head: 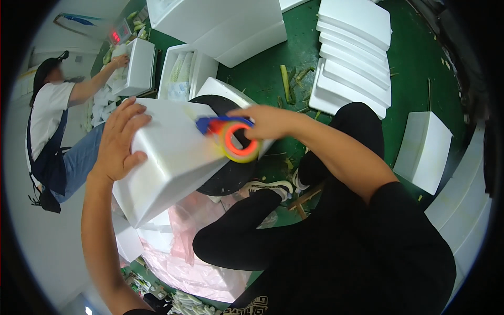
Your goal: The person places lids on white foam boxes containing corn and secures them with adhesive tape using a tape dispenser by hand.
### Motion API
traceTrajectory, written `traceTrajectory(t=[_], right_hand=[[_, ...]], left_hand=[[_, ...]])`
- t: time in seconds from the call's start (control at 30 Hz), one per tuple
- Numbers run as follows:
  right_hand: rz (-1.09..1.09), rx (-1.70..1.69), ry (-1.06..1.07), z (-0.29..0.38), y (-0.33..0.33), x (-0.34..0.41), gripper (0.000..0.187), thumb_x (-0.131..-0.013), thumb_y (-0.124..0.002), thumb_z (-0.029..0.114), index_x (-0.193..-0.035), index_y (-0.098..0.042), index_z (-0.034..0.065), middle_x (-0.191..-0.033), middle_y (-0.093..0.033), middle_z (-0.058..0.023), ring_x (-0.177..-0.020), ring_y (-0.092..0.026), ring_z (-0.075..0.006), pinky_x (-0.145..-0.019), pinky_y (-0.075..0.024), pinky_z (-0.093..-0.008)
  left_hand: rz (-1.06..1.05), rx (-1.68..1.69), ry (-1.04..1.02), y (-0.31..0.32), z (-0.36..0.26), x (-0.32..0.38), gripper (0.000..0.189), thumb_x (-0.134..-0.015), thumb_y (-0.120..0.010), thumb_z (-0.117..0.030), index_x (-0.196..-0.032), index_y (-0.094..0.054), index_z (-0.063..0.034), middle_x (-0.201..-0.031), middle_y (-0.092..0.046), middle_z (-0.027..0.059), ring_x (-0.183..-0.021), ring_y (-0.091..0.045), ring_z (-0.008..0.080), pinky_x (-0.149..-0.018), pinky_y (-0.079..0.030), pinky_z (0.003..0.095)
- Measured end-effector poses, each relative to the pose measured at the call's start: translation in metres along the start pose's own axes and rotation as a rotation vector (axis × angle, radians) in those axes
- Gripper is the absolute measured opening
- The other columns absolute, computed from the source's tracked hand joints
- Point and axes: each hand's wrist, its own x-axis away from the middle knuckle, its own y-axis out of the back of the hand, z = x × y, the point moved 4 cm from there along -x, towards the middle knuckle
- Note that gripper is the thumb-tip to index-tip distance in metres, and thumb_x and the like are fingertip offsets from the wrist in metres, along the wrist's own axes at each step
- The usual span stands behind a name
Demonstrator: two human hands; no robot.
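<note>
A closed white styrofoam box [177, 138] lies tilted on a round black stand [232, 177] in front of me. My left hand [122, 138] rests spread on the box's far left end, with the thumb over its edge. In my right hand [264, 122] is a blue tape dispenser [202, 125] with a roll of yellowish tape on an orange-red core. The dispenser's head is over the box's top side near its right end, blurred; whether the tape touches the foam I cannot tell.
Stacked styrofoam lids [350, 59], large foam boxes [220, 27] and an open box of wrapped produce [183, 75] surround me. Husk scraps [289, 84] litter the green floor. A co-worker [51, 126] reaches into another box at left. Pink plastic sheeting [193, 271] lies below.
</note>
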Motion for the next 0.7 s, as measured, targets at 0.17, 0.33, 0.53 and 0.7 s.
traceTrajectory(t=[0.17, 0.33, 0.53, 0.7], right_hand=[[-0.055, -0.17, -0.151, -0.004, -0.026, 0.133, 0.064, -0.076, -0.063, 0.013, -0.138, -0.046, 0.0078, -0.111, -0.058, -0.0185, -0.099, -0.06, -0.0286, -0.088, -0.0473, -0.0339], [-0.24, -0.408, -0.303, -0.014, -0.077, 0.205, 0.064, -0.077, -0.065, 0.012, -0.138, -0.046, 0.008, -0.109, -0.056, -0.0166, -0.099, -0.06, -0.0262, -0.089, -0.0464, -0.0324], [-0.343, -0.407, -0.149, -0.029, -0.081, 0.169, 0.063, -0.079, -0.064, 0.018, -0.138, -0.047, 0.0066, -0.11, -0.055, -0.0181, -0.1, -0.058, -0.0272, -0.09, -0.046, -0.0327], [-0.291, -0.307, -0.069, -0.008, -0.108, 0.18, 0.062, -0.078, -0.064, 0.016, -0.137, -0.047, 0.0056, -0.105, -0.056, -0.0187, -0.098, -0.06, -0.0287, -0.089, -0.0469, -0.0345]], left_hand=[[0.036, -0.049, 0.749, 0.01, 0.026, 0.048, 0.062, -0.098, -0.024, -0.055, -0.118, -0.053, -0.0038, -0.112, -0.06, 0.025, -0.113, -0.053, 0.0451, -0.091, -0.043, 0.0495], [0.131, 0.067, 1.51, -0.03, 0.016, 0.17, 0.062, -0.098, -0.023, -0.049, -0.108, -0.058, 0.0013, -0.092, -0.064, 0.0268, -0.077, -0.063, 0.0374, -0.077, -0.05, 0.0435], [-0.272, -0.136, 0.798, -0.016, -0.087, 0.11, 0.047, -0.095, -0.044, -0.046, -0.133, -0.051, -0.019, -0.136, -0.047, 0.0095, -0.129, -0.038, 0.0301, -0.106, -0.024, 0.0507], [-0.303, 0.155, 0.855, -0.036, -0.092, 0.086, 0.058, -0.095, -0.035, -0.059, -0.147, -0.035, -0.0319, -0.159, -0.02, 0.0042, -0.147, -0.011, 0.029, -0.113, -0.004, 0.0598]])
